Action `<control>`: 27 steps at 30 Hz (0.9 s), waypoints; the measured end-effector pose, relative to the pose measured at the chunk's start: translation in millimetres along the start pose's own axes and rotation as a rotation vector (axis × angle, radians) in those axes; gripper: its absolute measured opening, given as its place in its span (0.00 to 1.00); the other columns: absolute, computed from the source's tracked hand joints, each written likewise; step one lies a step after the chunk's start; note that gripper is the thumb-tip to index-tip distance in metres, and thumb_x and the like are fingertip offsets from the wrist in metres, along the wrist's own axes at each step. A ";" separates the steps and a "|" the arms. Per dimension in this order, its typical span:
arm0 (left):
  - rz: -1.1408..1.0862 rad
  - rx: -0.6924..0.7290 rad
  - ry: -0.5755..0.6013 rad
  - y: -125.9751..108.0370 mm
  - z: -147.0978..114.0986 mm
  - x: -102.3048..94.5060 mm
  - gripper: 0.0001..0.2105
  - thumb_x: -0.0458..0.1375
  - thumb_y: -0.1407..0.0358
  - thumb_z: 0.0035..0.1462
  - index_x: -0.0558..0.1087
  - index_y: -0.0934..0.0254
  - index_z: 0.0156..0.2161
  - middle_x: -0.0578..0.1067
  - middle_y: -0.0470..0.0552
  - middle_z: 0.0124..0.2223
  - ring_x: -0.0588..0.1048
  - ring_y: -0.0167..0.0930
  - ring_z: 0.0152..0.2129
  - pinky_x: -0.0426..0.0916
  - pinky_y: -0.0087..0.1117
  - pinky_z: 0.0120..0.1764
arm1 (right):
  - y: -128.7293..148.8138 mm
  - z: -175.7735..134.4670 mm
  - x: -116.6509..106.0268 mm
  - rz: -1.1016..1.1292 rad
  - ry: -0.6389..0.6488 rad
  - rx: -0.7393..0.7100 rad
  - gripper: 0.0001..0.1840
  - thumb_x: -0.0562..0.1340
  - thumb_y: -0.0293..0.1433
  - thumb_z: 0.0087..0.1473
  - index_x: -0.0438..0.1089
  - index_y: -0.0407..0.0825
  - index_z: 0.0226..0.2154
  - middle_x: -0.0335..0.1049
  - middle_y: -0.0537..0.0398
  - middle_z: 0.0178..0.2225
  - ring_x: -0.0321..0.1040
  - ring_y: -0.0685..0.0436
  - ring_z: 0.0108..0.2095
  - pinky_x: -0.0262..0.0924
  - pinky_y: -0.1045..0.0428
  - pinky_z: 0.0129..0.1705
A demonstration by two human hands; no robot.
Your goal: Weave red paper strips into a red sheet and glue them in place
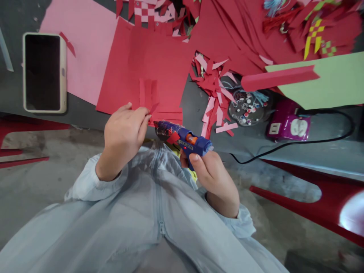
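In my right hand [212, 172] is a blue glue gun [186, 138], its nozzle end pointing left toward my other hand. An orange part shows through its body, a small red light glows on its side, and a scrap of red paper clings near its front. My left hand [126, 127] is closed, thumb and fingers pinching a small red paper strip [153, 109] at the table's front edge. Just beyond lies a large red paper sheet [159, 60] with several loose red strips [148, 93] on it.
A phone [43, 72] lies at left, partly over a pink sheet [82, 45]. Red and pink scraps [213, 83], a clear dish of beads [247, 108], a purple power socket box [290, 123] with a black cable [273, 148], and a green sheet [335, 81] are at right.
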State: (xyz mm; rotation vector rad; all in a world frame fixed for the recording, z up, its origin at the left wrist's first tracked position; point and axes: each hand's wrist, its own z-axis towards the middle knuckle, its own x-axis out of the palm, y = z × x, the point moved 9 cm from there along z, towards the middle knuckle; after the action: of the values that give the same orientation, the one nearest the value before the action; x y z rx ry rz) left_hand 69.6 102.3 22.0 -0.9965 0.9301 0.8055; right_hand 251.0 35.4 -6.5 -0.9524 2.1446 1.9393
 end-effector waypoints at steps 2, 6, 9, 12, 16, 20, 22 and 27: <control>-0.010 -0.004 0.001 0.6 -0.3 0.2 0.10 0.52 0.61 0.68 0.74 0.56 0.37 0.79 0.48 0.31 0.79 0.36 0.33 0.72 0.40 0.52 | 1.6 -0.4 -1.1 -0.006 -0.014 -0.014 0.22 0.49 0.44 0.70 0.66 0.50 0.31 0.71 0.55 0.26 0.67 0.47 0.26 0.59 0.50 0.31; -0.007 0.018 -0.009 -1.2 -0.7 -0.1 0.11 0.51 0.61 0.68 0.74 0.59 0.37 0.78 0.48 0.29 0.78 0.34 0.31 0.71 0.40 0.54 | 4.5 0.5 -0.2 -0.025 -0.012 -0.029 0.21 0.49 0.43 0.70 0.66 0.50 0.31 0.70 0.55 0.26 0.66 0.47 0.26 0.59 0.51 0.31; 0.025 0.037 -0.007 -3.2 -0.5 -0.2 0.12 0.50 0.62 0.69 0.74 0.60 0.37 0.77 0.46 0.29 0.78 0.32 0.30 0.71 0.39 0.55 | 3.7 1.6 0.1 -0.026 -0.010 -0.015 0.20 0.49 0.43 0.70 0.66 0.50 0.32 0.71 0.55 0.26 0.67 0.47 0.26 0.59 0.50 0.31; 0.029 0.034 -0.002 -3.8 -0.2 -0.5 0.12 0.50 0.62 0.69 0.74 0.60 0.38 0.77 0.46 0.28 0.77 0.32 0.29 0.71 0.40 0.55 | 3.9 1.1 -3.7 -0.039 -0.033 -0.015 0.20 0.50 0.43 0.70 0.66 0.51 0.32 0.70 0.56 0.25 0.67 0.47 0.25 0.58 0.51 0.30; 0.016 0.048 -0.011 -5.6 -0.1 -1.7 0.13 0.49 0.62 0.69 0.74 0.61 0.37 0.77 0.47 0.28 0.76 0.31 0.28 0.71 0.40 0.55 | 6.6 -0.2 -5.3 -0.041 -0.028 -0.035 0.20 0.50 0.42 0.70 0.65 0.51 0.30 0.71 0.56 0.25 0.68 0.47 0.26 0.59 0.51 0.31; 0.031 0.049 -0.006 -5.3 0.0 -1.0 0.12 0.49 0.63 0.69 0.74 0.61 0.38 0.76 0.47 0.29 0.77 0.32 0.29 0.72 0.41 0.55 | 5.5 2.0 -2.3 -0.038 -0.016 -0.026 0.21 0.50 0.43 0.70 0.66 0.50 0.30 0.70 0.56 0.25 0.67 0.47 0.25 0.58 0.51 0.30; 0.031 0.058 -0.008 -5.7 0.0 -1.1 0.13 0.49 0.63 0.69 0.74 0.62 0.39 0.77 0.47 0.29 0.76 0.31 0.29 0.72 0.41 0.55 | 4.6 3.2 -2.6 -0.039 -0.029 -0.021 0.21 0.50 0.43 0.69 0.66 0.51 0.30 0.71 0.56 0.25 0.67 0.47 0.26 0.58 0.51 0.30; 0.059 0.087 -0.029 -8.1 -0.3 -3.0 0.11 0.50 0.63 0.69 0.74 0.62 0.38 0.76 0.47 0.28 0.76 0.30 0.28 0.72 0.39 0.55 | 2.4 0.1 -5.6 -0.009 -0.038 -0.009 0.21 0.51 0.43 0.69 0.66 0.51 0.30 0.70 0.57 0.25 0.67 0.47 0.26 0.59 0.50 0.32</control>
State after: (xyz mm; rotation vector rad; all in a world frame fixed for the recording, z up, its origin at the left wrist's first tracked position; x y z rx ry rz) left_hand 75.5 98.9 27.3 -0.8829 0.9652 0.8204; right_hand 254.2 37.6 -1.8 -0.9176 2.1086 1.9489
